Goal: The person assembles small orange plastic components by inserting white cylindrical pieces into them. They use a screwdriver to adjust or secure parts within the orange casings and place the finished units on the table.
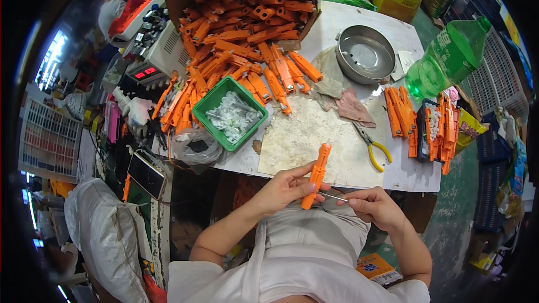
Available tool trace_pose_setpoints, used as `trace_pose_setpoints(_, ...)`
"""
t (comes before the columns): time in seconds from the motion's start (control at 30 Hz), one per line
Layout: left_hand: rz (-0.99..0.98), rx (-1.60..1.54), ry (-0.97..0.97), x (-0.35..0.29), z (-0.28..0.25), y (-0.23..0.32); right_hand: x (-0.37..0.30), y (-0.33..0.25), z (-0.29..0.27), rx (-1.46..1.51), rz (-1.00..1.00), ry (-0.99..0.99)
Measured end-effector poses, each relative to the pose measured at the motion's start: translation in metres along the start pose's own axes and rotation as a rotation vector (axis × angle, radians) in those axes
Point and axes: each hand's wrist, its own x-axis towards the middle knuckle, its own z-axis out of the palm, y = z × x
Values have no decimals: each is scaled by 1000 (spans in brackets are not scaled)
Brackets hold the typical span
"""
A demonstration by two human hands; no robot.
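In front of my lap, at the table's near edge, my left hand [284, 189] is closed around a long orange plastic piece [319, 171], held tilted with its upper end over the worktop. My right hand [375, 207] pinches a thin metal rod [335, 197]; its far end points at the lower part of the orange piece. Whether the rod's tip goes in or only touches cannot be seen, and its grip end is hidden by my fingers. Beyond my left hand stands a green tray [200, 113] of small whitish translucent plastic parts [233, 118].
A box [318, 0] spills many orange pieces [236, 39] onto the far table. Yellow-handled pliers [377, 154], a pink cloth [355, 106] and a metal bowl [365, 56] lie to the right. Further right are stacked orange pieces [400, 112] and a green bottle [449, 53].
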Motion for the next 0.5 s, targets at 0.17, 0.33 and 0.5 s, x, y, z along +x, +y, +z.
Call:
trace_pose_setpoints(0.17, 57, 14, 24, 6, -2, -3, 3, 19, 19, -1078, -828, 401)
trace_pose_setpoints(0.33, -1, -82, -24, 6, 3, 6, -6, 9, 13, -1603, -1127, 507)
trace_pose_setpoints(0.5, -22, -124, -31, 16, -2, 6, 1, -2, 8, -1119, -963, 559)
